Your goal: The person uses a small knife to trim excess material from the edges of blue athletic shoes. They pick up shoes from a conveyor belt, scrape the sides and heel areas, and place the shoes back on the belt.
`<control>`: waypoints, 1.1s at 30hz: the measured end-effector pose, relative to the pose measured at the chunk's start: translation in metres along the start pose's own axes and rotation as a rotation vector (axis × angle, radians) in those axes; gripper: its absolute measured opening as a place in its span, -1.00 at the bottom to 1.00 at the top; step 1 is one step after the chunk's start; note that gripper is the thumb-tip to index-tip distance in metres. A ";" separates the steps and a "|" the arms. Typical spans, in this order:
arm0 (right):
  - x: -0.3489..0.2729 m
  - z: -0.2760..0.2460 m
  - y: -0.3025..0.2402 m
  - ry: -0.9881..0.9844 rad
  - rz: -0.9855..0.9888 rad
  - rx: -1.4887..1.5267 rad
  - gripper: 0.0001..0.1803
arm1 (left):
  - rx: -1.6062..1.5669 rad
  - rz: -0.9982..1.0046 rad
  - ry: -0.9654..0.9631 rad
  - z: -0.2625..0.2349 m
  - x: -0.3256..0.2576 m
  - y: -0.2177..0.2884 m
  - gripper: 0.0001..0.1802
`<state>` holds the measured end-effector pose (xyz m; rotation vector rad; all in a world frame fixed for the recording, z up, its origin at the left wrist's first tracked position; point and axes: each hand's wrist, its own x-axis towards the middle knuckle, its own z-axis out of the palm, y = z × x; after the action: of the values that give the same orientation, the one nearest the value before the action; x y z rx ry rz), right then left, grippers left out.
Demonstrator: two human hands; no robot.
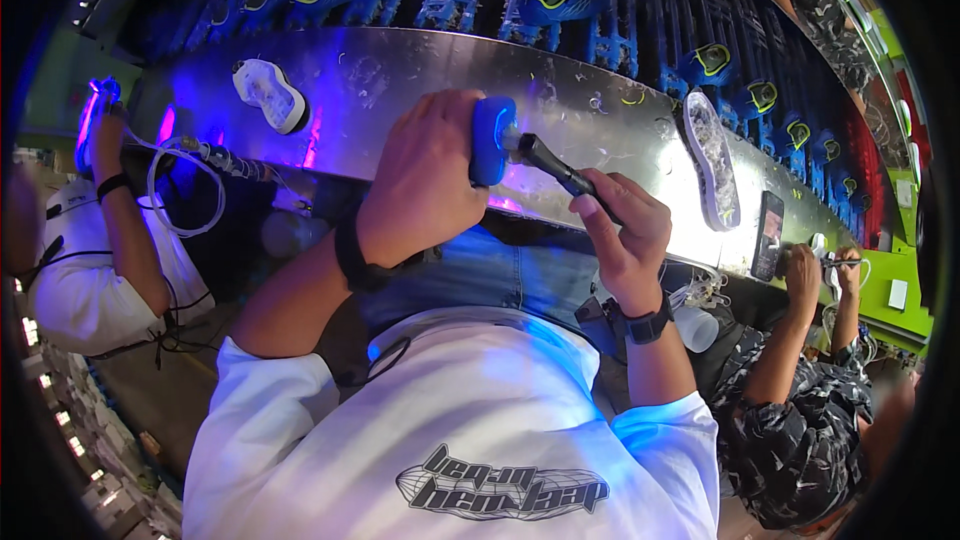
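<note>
Blue piece [489, 141], one, gripped by left hand [425, 170]; right hand [630, 235] grasps one brush [556, 164] (two white soles [712, 165] nearby).

Beyond the hem of the person's white short-sleeved fabric T-shirt [450, 380], slightly left of its middle, the bare left hand [425, 170] shows its back, fingers bent and mostly hidden. A black wristband [350, 255] circles that wrist; the left forearm [295, 300] slants inward from the shirt's sleeve. Right of the shirt's middle, the bare right hand [630, 235] holds a thumb-and-finger pinch, above a dark square-faced wristwatch [650, 322].
</note>
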<state>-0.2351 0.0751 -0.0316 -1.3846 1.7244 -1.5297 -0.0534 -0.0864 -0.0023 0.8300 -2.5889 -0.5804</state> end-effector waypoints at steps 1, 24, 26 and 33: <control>0.001 0.004 0.003 0.002 0.013 0.013 -0.76 | -0.008 -0.011 -0.011 -0.001 0.001 -0.001 -0.39; -0.020 0.053 0.051 0.045 0.282 0.267 -0.77 | -0.137 0.022 -0.166 -0.014 0.021 -0.060 -0.08; -0.020 0.051 0.049 0.012 0.401 0.275 -0.76 | -0.190 0.020 -0.160 -0.013 0.020 -0.078 -0.03; 0.004 0.021 0.006 -0.025 0.522 0.433 -0.72 | -0.606 -0.073 -0.217 -0.014 0.002 -0.081 0.17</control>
<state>-0.2211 0.0613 -0.0416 -0.6683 1.4653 -1.4516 -0.0111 -0.1517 -0.0291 0.6764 -2.3404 -1.4485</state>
